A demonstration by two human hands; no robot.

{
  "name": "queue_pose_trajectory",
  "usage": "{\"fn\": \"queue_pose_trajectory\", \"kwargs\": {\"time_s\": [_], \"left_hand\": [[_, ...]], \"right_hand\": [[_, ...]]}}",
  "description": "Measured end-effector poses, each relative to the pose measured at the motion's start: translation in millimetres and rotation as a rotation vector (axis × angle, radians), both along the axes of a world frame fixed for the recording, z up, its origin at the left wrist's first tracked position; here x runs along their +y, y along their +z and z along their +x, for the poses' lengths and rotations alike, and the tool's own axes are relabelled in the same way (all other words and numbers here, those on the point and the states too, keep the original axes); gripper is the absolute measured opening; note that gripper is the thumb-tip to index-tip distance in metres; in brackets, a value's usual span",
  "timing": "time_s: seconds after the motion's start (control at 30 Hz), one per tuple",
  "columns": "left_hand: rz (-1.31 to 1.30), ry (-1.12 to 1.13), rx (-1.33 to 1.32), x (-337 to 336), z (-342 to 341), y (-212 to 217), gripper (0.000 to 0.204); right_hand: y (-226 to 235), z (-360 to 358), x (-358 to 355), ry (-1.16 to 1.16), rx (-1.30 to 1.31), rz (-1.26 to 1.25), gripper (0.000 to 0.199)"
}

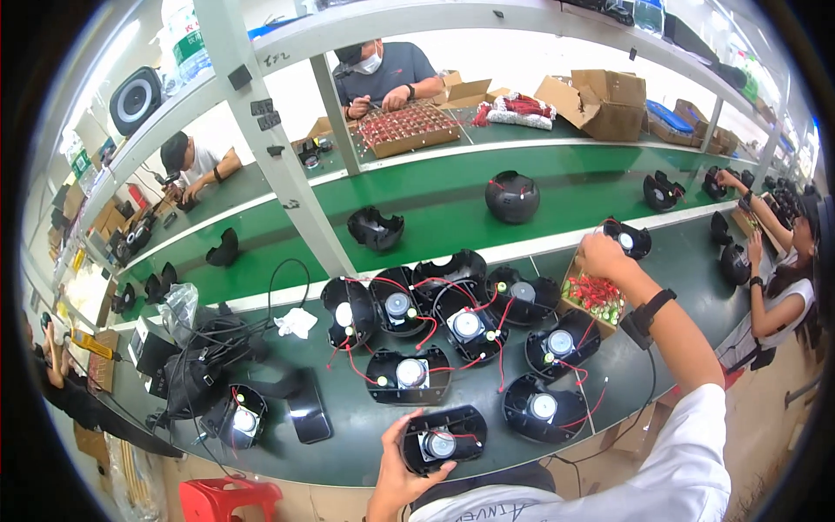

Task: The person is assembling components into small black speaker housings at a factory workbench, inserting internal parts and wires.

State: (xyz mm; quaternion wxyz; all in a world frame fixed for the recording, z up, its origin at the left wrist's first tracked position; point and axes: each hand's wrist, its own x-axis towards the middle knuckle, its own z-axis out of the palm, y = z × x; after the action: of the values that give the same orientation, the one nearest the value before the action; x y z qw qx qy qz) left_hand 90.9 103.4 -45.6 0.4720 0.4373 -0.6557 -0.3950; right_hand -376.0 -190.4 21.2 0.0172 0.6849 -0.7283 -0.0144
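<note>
My left hand (pixel 398 468) grips a black speaker half-shell (pixel 442 439) at the table's front edge. A round silver speaker driver and a red wire show inside that shell. Stretched out to the right, my right hand (pixel 603 258) has its fingers curled together over the far end of a cardboard box (pixel 570 304) of small green-and-white parts with red wires (pixel 595 300). What those fingers hold, if anything, is hidden. Just beyond that hand sits another black half-shell (pixel 633 240). Several wired half-shells (pixel 410 374) lie on the table between my hands.
A green conveyor belt (pixel 444 204) carries black shells and a black sphere (pixel 512 197). On the left lie a phone (pixel 310 406), tangled black cables (pixel 204 357) and white tissue (pixel 296 323). A metal post (pixel 278 148) rises behind. Co-workers sit across and at right.
</note>
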Motion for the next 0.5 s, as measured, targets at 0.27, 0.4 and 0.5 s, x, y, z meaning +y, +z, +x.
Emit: {"fn": "queue_pose_trajectory", "kwargs": {"time_s": [0.27, 0.4, 0.5], "left_hand": [[0.102, 0.239, 0.032, 24, 41, 32, 0.113], [0.083, 0.378, 0.070, 31, 85, 31, 0.122], [-0.045, 0.644, 0.149, 5, 78, 37, 0.111]], "right_hand": [[52, 29, 29, 0.041, -0.159, -0.101, 0.027], [68, 74, 26, 0.295, -0.485, -0.121, 0.024], [61, 91, 7, 0.360, -0.462, 0.080, 0.036]]}}
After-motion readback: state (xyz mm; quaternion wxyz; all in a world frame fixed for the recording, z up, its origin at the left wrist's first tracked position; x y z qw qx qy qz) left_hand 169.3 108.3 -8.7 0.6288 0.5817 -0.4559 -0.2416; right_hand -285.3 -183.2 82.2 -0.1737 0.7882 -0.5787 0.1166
